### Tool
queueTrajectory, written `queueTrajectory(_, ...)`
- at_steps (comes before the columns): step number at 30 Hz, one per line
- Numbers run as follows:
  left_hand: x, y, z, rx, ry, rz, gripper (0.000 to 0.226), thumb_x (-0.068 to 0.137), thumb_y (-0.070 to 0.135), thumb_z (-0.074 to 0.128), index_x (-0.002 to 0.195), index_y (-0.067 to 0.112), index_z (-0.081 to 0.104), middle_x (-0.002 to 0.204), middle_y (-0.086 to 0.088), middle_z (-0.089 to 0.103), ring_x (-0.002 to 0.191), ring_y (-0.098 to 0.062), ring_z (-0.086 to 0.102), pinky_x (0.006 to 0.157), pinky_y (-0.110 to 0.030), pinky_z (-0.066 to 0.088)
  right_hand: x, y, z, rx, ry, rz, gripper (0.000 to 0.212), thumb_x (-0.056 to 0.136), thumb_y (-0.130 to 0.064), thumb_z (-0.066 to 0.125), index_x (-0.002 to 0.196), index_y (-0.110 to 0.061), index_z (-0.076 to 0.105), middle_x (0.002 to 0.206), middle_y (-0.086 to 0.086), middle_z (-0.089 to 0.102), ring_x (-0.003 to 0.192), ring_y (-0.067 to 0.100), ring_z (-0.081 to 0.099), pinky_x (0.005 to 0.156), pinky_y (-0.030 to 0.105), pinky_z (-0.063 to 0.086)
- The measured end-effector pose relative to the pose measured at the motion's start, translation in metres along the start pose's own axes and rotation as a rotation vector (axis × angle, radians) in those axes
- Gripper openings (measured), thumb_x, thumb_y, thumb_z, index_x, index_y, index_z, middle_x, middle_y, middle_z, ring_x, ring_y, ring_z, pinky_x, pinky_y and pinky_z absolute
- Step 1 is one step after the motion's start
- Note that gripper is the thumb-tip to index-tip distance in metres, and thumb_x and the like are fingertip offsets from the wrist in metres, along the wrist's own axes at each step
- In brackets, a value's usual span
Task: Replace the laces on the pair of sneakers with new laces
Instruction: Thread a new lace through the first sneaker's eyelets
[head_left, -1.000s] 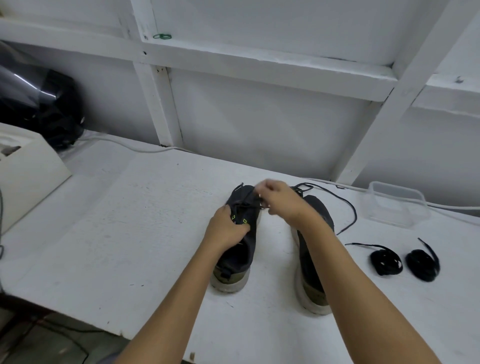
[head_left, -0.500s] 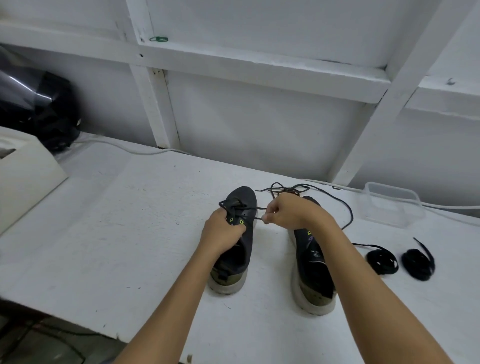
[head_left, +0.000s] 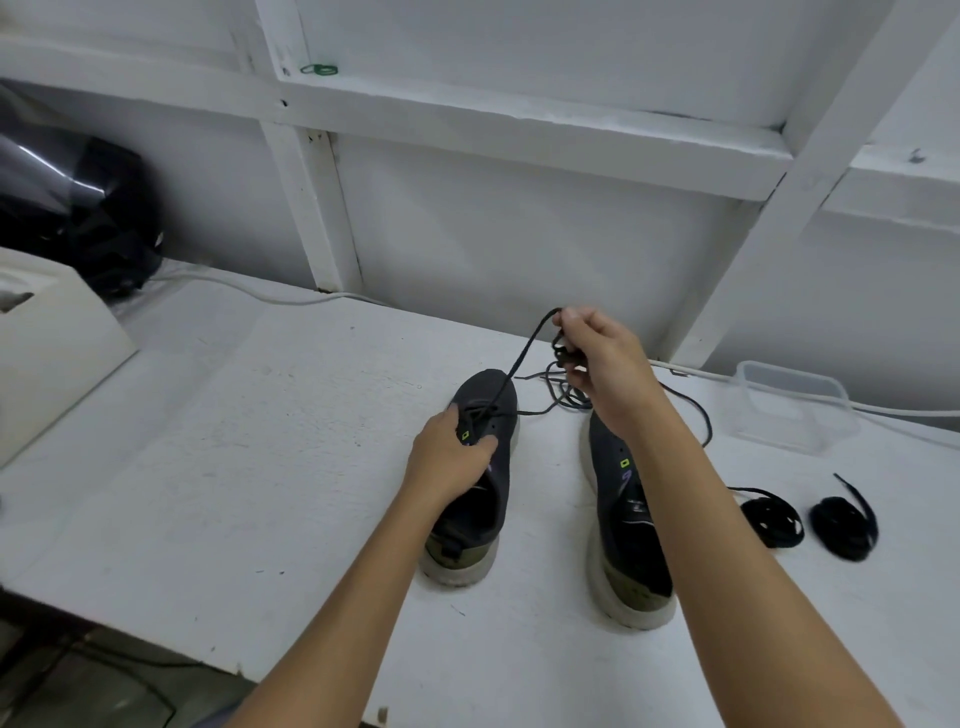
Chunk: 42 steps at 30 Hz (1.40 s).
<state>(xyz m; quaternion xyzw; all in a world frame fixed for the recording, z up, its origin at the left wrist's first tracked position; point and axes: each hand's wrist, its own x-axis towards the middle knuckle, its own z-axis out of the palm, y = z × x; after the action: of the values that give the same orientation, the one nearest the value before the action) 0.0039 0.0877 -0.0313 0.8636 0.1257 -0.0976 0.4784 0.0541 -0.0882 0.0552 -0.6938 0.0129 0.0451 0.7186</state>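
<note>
One head-worn view looks forward and down, close over the table (head_left: 218, 467).

A clear plastic container (head_left: 795, 402) and white cable (head_left: 249, 291) lie on the white table (head_left: 208, 467).

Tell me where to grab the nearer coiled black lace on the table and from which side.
Take the nearer coiled lace by its loose tail, which trails off the coil's far-left edge toward the right sneaker. Come from above: it lies flat on the table, and pinching the bundle itself would likely be clumsier than lifting that free end.
</note>
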Motion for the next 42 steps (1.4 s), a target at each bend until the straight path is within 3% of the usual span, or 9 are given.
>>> queueTrajectory(3,0.004,0.013,-0.005,0.065,0.076,0.132,0.066,0.09,0.035,0.068,0.151,0.026,0.043,0.143,0.0,0.052,0.13,-0.024,0.051,0.105,-0.033,0.042,-0.003,-0.01,0.006,-0.219,-0.085,-0.093,0.019,0.103,-0.03,0.056,0.088,-0.026,0.068,0.073,-0.015,0.06,0.068,0.002,0.057,0.061,0.019,0.042)
queueTrajectory(7,0.021,0.034,-0.012,0.087,0.135,0.262,0.015,0.09,0.033,0.07,0.098,0.02,0.073,0.096,0.004,0.07,0.098,-0.018,0.065,0.085,-0.03,0.05,0.002,-0.018,0.017,-0.267,-0.162,-0.161,0.02,0.103,-0.028,0.056,0.086,-0.027,0.066,0.077,-0.011,0.063,0.073,0.004,0.059,0.064,0.02,0.045)
queueTrajectory(14,0.057,0.019,-0.057,-0.36,0.51,-0.01,0.019,0.096,0.03,0.053,0.08,0.021,0.059,0.081,0.0,0.073,0.083,-0.023,0.069,0.072,-0.032,0.05,0.019,0.007,0.013,-0.422,-0.165,-0.13,0.009,0.098,-0.026,0.066,0.096,-0.032,0.072,0.096,-0.012,0.075,0.096,0.009,0.07,0.085,0.023,0.051)
queueTrajectory(20,0.053,-0.035,-0.078,-0.333,0.758,-0.274,0.023,0.101,0.023,0.047,0.115,0.008,0.056,0.106,-0.007,0.062,0.089,-0.027,0.055,0.073,-0.032,0.039,0.021,0.049,0.0,-0.709,-0.16,-0.037,0.025,0.1,-0.018,0.058,0.106,-0.038,0.07,0.119,-0.017,0.068,0.115,0.006,0.058,0.097,0.027,0.044)
queueTrajectory(26,0.05,-0.078,-0.068,0.084,0.653,-0.305,0.051,0.089,0.0,0.058,0.137,0.012,0.048,0.142,-0.013,0.042,0.124,-0.035,0.043,0.086,-0.046,0.044,0.021,0.069,-0.006,-0.882,-0.213,0.086,0.026,0.1,-0.015,0.057,0.119,-0.025,0.071,0.127,-0.008,0.066,0.107,0.012,0.06,0.086,0.024,0.045)
queueTrajectory(30,0.049,-0.062,-0.05,0.202,0.601,0.002,0.025,0.092,0.007,0.059,0.117,0.011,0.064,0.121,-0.009,0.058,0.114,-0.032,0.051,0.082,-0.038,0.043,0.019,0.071,0.002,-1.075,-0.285,0.09,0.03,0.097,-0.028,0.065,0.127,-0.024,0.068,0.129,-0.004,0.063,0.116,0.02,0.06,0.099,0.035,0.049)
queueTrajectory(36,0.043,-0.005,-0.025,0.098,0.193,0.46,0.019,0.093,0.017,0.062,0.11,0.022,0.071,0.108,0.01,0.067,0.097,-0.009,0.06,0.088,-0.026,0.048,0.02,0.067,0.008,-1.108,-0.244,-0.008,0.008,0.097,-0.032,0.058,0.099,-0.024,0.06,0.108,-0.003,0.068,0.1,0.021,0.062,0.084,0.035,0.049)
queueTrajectory(39,0.044,0.012,-0.018,0.294,-0.052,0.53,0.026,0.089,0.028,0.067,0.115,0.028,0.07,0.107,0.014,0.066,0.105,-0.01,0.055,0.092,-0.031,0.047,0.021,0.046,0.002,-1.002,-0.187,-0.046,0.009,0.093,-0.035,0.064,0.091,-0.026,0.065,0.084,-0.009,0.068,0.083,0.014,0.062,0.068,0.028,0.045)
queueTrajectory(42,0.048,0.015,-0.014,0.335,0.032,0.461,0.011,0.09,0.037,0.065,0.094,0.027,0.067,0.087,0.013,0.066,0.088,-0.014,0.06,0.08,-0.036,0.051,0.022,0.026,-0.008,-1.097,-0.232,-0.052,0.014,0.091,-0.043,0.069,0.084,-0.03,0.067,0.075,-0.016,0.062,0.076,0.007,0.059,0.064,0.026,0.042)
